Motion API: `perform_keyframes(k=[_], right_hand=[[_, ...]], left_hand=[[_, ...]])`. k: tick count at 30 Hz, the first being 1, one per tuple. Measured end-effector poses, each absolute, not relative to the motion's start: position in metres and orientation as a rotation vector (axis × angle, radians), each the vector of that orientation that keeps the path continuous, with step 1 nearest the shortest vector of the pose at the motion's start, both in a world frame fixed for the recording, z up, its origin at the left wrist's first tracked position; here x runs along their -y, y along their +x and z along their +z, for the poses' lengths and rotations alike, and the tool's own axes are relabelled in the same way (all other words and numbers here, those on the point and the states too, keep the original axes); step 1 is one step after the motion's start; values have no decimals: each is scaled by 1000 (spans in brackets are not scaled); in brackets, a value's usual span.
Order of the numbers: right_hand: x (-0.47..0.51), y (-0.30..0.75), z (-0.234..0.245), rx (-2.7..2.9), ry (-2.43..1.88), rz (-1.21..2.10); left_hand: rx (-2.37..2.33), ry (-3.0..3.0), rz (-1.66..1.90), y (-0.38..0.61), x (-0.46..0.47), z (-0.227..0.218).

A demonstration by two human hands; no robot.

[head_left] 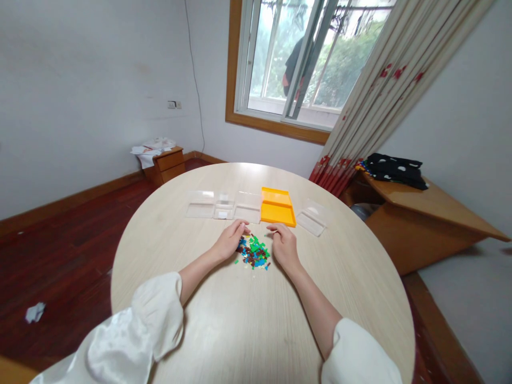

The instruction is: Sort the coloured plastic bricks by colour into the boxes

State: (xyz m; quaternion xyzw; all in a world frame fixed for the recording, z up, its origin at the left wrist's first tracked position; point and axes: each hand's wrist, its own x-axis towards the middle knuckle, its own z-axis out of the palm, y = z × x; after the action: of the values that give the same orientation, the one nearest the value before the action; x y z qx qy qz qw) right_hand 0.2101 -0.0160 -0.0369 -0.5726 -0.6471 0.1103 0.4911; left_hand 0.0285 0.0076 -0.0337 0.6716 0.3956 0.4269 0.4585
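Note:
A small heap of tiny plastic building bricks (pixel 256 252) in green, blue, brown, yellow and white lies on the table between my hands. My left hand (pixel 232 239) rests at the heap's left edge, its fingers loosely bent and reaching over the far side of the bricks. On the other side, my right hand (pixel 285 243) curves inward with its fingertips pointing at the heap. A gap shows between its index finger and thumb, and I make out nothing held. Just beyond the hands, an orange case (pixel 279 214) lies opened flat.
Clear plastic boxes stand in a row on the round table (pixel 248 330): a left box (pixel 200 209), a small box (pixel 223 213), a middle box (pixel 247 213) and a right box (pixel 312 223). A wooden cabinet (pixel 432 229) is at right, beside a curtain (pixel 360 106).

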Motion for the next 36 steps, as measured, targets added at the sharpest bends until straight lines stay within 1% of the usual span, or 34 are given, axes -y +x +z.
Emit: perform_keyframes(k=[3, 6, 10, 13, 20, 25, 29, 32, 36], right_hand=[[13, 219, -41, 1561, -1466, 216], [13, 220, -43, 1636, -1544, 261], [16, 210, -41, 1848, -1461, 348], [18, 200, -39, 2022, -1412, 328], [18, 191, -36, 2227, -1517, 323], [19, 193, -34, 2157, -1429, 415], [17, 198, -35, 1887, -1292, 655], [16, 199, -36, 1690, -1279, 717], [19, 195, -36, 1702, -1260, 804]], left_hand=[[-1034, 1676, 1102, 27, -9, -32], [-1100, 1777, 1069, 25, -10, -30], [-1179, 1899, 992, 24, -10, -29], [-1194, 1956, 980, 25, -10, -28], [-1206, 2025, 918, 27, -8, -26], [-1220, 2052, 867, 26, -6, -22], [-1190, 2028, 872, 25, -6, -21], [-1119, 1973, 894, 24, -5, -22], [-935, 1866, 938, 26, -1, -22]])
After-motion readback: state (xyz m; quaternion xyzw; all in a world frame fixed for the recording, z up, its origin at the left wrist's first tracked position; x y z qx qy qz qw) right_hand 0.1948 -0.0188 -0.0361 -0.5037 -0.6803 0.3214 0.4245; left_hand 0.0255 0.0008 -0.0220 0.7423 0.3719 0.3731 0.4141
